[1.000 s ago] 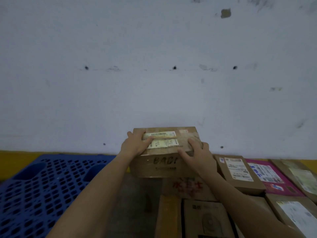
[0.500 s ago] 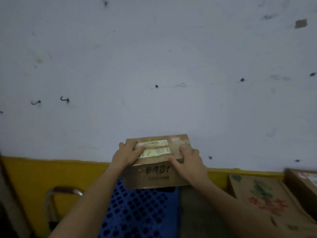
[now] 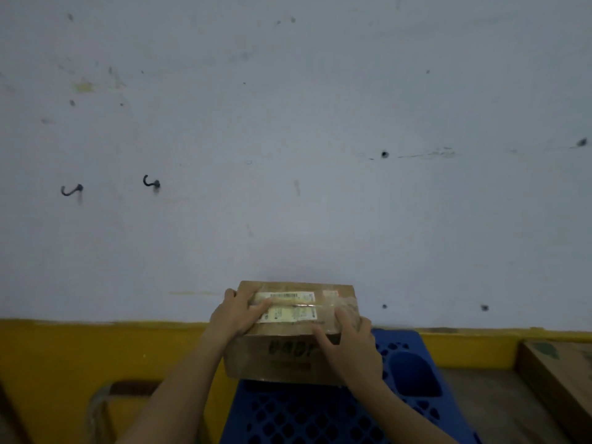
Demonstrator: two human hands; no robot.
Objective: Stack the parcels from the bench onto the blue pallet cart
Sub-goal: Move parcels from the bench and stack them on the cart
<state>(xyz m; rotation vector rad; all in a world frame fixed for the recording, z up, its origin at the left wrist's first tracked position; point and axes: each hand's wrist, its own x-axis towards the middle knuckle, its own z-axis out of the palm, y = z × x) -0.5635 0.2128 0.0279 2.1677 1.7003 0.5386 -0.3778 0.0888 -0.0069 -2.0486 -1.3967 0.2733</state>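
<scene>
You have the box (image 3: 288, 357) in both hands, low in the middle of your view, in front of the pale wall (image 3: 288, 123) and its yellow band (image 3: 96, 347).

Your left hand (image 3: 235, 318) wraps the box's 9 o'clock end, with the thumb lying across the white label (image 3: 288, 312) on top. Your right hand (image 3: 352, 350) takes the corner at about 4 o'clock, its fingers (image 3: 344, 317) curled over the top edge and the thumb pressed to the near face. Both hands are closed firmly on the box; neither is free.

What matters for the set-down is that the blue cart (image 3: 320, 418) lies straight below the box at 6 o'clock, its far end showing past your right hand at 3 o'clock. The box's long axis runs 9 to 3, across the cart's width. You cannot tell from here whether the underside already touches the deck or hangs just above it, since the bottom edge hides the gap.

I judge this to be the placing step, so lower the box flat and keep that axis square to the cart. Both hands are equally close, and the right one sits over the deck. Watch the left end — it looks to reach the cart's 9 o'clock edge, near the metal handle (image 3: 105, 389) at 8 o'clock, so an overhang is possible.

Another parcel (image 3: 557, 373) waits at the far 3 o'clock edge, well apart.
</scene>
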